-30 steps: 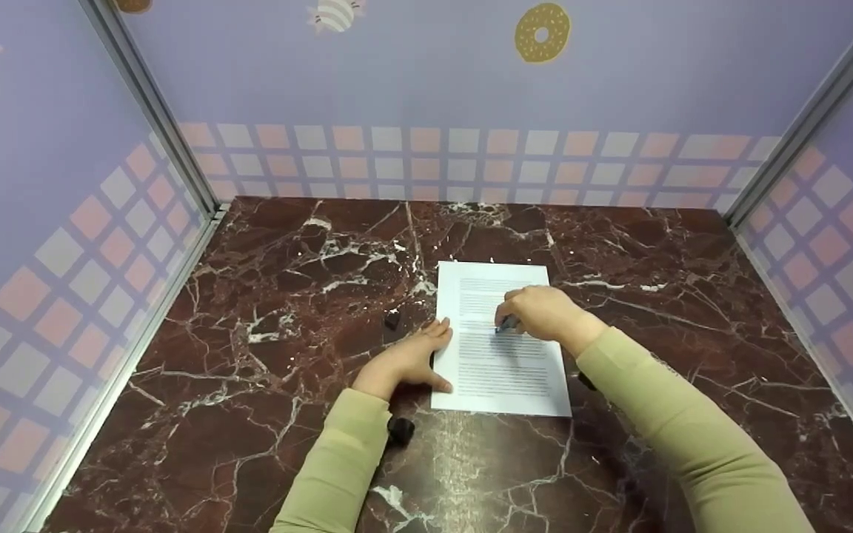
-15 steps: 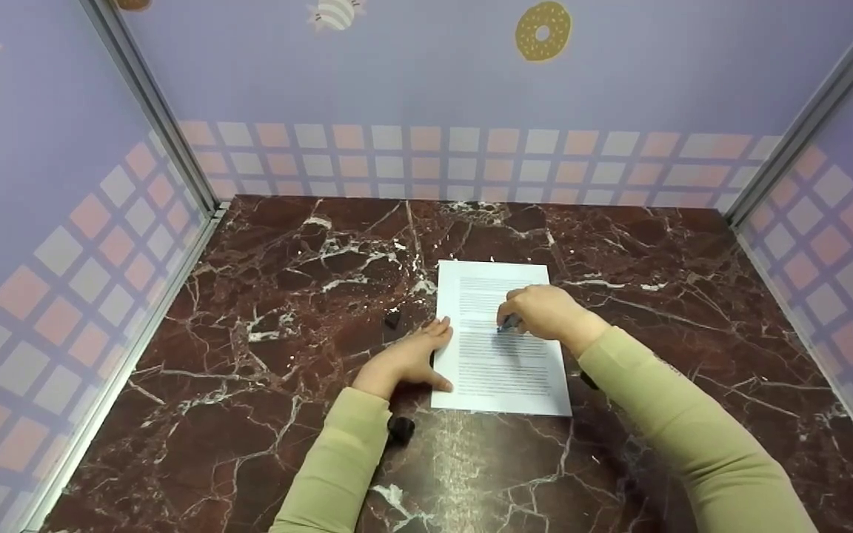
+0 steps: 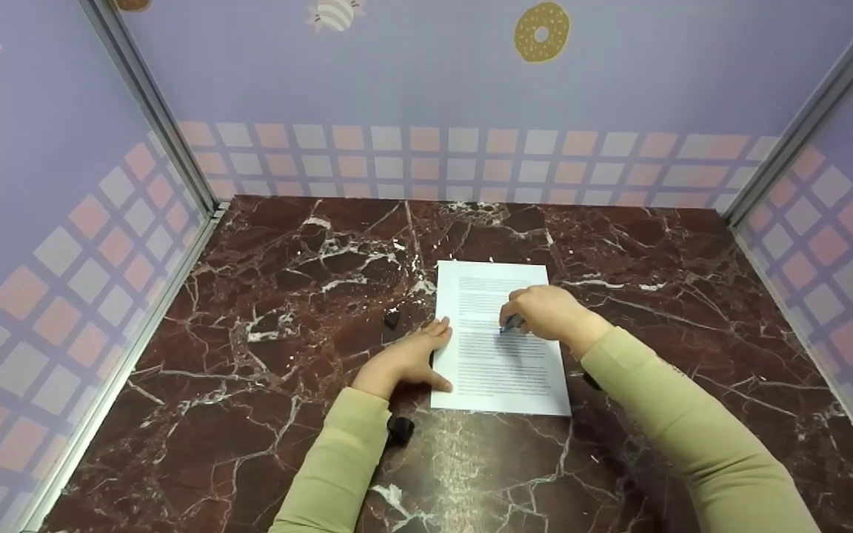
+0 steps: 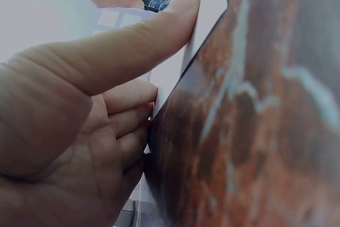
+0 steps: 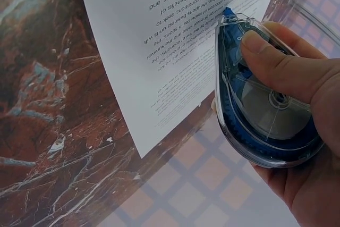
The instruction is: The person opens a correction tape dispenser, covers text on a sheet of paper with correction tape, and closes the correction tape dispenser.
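A white sheet of paper [image 3: 493,396] with printed lines of text lies on the dark red marble table. In the right wrist view, my right hand [image 5: 303,89] grips a correction tape dispenser [image 5: 265,115] with a clear case and blue insides. Its blue tip touches or hovers just over the text, about mid-page in the head view. My left hand [image 3: 404,359] rests at the sheet's left edge, thumb and fingertips on the margin, fingers spread and fairly straight. Seen from the left wrist, the thumb [image 4: 133,51] lies over the paper's edge.
A small dark piece [image 3: 392,319] lies on the table [image 3: 286,414] left of the paper. White crumbs or specks are scattered near it. Purple patterned panels [image 3: 367,81] close off the back and both sides.
My right hand has slid slightly to the right along the text with the correction tape dispenser. The left hand and the paper stay in place.
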### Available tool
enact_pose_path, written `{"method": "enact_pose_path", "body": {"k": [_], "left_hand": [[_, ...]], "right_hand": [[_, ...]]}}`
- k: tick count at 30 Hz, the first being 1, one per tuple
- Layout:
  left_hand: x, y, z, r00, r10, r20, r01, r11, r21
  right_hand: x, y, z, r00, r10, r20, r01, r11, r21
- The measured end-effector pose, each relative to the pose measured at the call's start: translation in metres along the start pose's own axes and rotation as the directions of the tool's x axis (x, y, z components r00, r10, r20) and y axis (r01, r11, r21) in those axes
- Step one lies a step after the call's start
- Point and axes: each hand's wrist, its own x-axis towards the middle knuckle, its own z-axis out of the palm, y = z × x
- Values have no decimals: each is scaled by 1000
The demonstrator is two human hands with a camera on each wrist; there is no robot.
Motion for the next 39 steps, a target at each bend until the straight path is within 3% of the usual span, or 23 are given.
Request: {"method": "enact_pose_path", "body": {"k": [39], "left_hand": [[1,0,1,1000,-9,3,8,1000,20]], "right_hand": [[-12,12,-1,1000,-2,-3,2,1000,2]]}}
